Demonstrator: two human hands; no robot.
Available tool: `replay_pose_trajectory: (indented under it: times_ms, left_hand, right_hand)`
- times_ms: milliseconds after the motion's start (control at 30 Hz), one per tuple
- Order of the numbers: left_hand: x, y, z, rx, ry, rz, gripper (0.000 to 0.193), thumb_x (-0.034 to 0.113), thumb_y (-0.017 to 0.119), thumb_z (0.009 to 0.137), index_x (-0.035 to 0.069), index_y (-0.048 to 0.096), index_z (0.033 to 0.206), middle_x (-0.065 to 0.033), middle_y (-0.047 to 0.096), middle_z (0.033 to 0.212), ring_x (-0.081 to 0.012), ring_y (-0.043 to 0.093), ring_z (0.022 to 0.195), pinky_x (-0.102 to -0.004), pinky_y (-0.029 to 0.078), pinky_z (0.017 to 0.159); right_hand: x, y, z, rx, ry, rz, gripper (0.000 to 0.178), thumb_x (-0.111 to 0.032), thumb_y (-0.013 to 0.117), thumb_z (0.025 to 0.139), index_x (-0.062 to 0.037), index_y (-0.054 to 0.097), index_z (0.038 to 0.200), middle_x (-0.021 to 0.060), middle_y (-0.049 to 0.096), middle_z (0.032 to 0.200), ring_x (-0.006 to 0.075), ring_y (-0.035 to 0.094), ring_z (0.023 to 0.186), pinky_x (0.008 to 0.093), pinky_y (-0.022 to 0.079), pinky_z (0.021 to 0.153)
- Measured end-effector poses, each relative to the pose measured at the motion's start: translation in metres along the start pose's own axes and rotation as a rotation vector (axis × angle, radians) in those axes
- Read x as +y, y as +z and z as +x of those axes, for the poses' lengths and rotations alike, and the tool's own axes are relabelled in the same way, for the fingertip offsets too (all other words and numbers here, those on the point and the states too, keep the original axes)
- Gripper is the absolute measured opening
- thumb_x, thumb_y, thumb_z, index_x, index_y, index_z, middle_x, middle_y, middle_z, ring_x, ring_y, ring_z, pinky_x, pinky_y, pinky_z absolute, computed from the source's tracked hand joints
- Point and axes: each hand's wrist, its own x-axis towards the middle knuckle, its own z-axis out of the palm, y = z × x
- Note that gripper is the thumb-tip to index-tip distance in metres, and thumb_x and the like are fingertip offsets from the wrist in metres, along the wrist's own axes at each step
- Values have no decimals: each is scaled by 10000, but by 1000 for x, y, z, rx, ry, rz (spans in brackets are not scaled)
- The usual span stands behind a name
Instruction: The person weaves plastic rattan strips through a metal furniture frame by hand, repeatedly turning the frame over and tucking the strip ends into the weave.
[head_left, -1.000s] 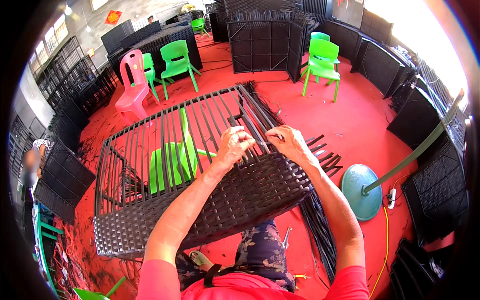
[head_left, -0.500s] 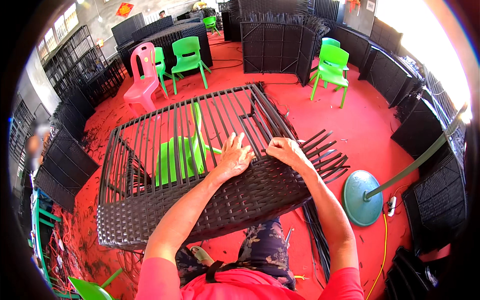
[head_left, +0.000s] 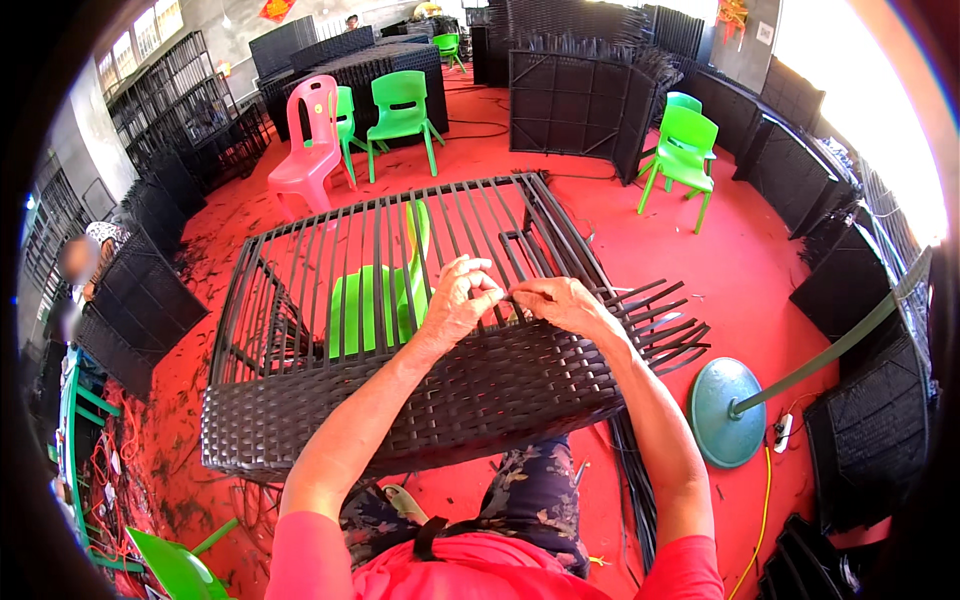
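Observation:
A dark woven panel frame [head_left: 400, 420] lies across my lap, its near part closely woven and its far part strung with bare parallel slats. Above the weave's upper edge, my left hand [head_left: 460, 300] pinches thumb and fingertips at a dark flat strip. My right hand [head_left: 562, 303] is closed on the same strip, its fingertips almost meeting the left ones. Most of that strip is hidden by the fingers. Loose strip ends [head_left: 665, 325] stick out past the frame's right side. Through the slats shows a green chair [head_left: 375, 305].
A round teal base with a pole [head_left: 727, 412] stands at my right, near a white power strip [head_left: 783, 432] and yellow cable. A pink chair [head_left: 308, 165] and green chairs [head_left: 400, 110] stand farther off. Dark panels [head_left: 565, 105] line the room. Another person [head_left: 92, 262] is at the left.
My left hand has gone from lying spread on the slats to a pinch. The right hand has shifted left, bringing both sets of fingertips together. The whole view has shifted slightly.

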Motion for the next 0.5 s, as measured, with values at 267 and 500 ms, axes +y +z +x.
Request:
replay_pose_trajectory:
  times_ms: [267,500]
  left_hand:
    - [-17,4,-15,-82,138,504,226,274,580,798,107,657,929,-178,331,1334,-399,210,1260,-476,195,1024]
    - [-26,2,-6,-152,-44,256,218,292,589,772,123,674,880,-170,368,1319,-401,253,1238,-472,191,1023]
  right_hand:
    - [26,10,0,129,99,114,222,-235,578,746,-17,614,728,41,564,597,113,523,583,282,406,551]
    - [24,23,0,170,-25,-119,225,-280,604,735,-63,633,790,100,563,603,210,561,577,333,432,574]
